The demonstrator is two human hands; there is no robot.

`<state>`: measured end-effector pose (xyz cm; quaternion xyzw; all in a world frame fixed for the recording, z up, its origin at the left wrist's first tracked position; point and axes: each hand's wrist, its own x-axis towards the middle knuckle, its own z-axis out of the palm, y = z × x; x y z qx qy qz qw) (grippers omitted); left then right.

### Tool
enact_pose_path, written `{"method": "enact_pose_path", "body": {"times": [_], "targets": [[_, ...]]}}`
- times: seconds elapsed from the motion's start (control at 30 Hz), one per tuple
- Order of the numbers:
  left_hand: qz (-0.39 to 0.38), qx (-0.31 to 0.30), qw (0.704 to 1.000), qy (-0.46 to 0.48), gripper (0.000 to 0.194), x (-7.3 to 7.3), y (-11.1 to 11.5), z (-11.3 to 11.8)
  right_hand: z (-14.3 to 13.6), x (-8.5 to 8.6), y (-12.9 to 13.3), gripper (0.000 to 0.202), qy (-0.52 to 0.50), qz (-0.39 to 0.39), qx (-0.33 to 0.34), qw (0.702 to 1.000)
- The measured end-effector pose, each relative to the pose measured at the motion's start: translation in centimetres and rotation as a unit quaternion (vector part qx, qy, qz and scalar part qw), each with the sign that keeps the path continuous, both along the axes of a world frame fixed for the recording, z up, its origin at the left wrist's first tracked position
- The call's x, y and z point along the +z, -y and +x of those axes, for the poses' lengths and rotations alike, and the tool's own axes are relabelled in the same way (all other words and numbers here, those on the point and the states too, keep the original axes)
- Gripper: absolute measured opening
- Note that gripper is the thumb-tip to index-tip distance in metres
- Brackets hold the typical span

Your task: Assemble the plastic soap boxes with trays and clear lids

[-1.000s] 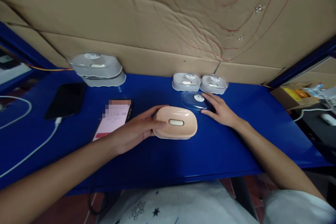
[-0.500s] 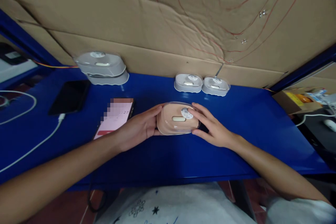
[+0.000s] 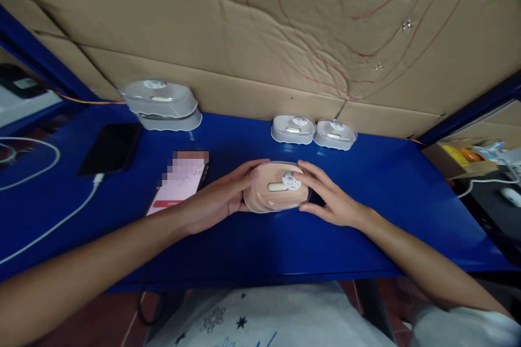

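A pinkish-beige oval case (image 3: 262, 195) with a clear lid, a pale oblong piece in its middle and a round white label is between my hands, over the blue table (image 3: 260, 252). My left hand (image 3: 228, 195) grips its left end, thumb on top and fingers partly hidden beneath. At the right end, my right hand (image 3: 331, 198) holds the case with its fingers on the lid and label and its thumb at the near edge. The lid sits slightly shifted to the right of the base.
Two grey cases (image 3: 163, 105) are stacked at the back left; two smaller-looking ones (image 3: 293, 133) stand side by side at the back. A lit phone (image 3: 183, 181) lies beside my left forearm, a dark phone (image 3: 109, 149) with a white cable farther left. Right, a cardboard box (image 3: 451, 165).
My left thumb has moved onto the top of the case. The lid has shifted slightly right over the base. The whole view has moved a little.
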<state>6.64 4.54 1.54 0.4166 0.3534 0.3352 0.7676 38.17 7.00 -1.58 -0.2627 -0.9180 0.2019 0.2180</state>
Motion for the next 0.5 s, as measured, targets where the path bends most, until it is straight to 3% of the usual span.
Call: {"method": "enact_pose_path", "body": {"times": [0.5], "targets": [[0.027,0.014,0.998,-0.046,0.061,0.26,0.29,0.29,-0.11,0.3,0.31,0.08,0.027,0.045,-0.003,0.999]]}}
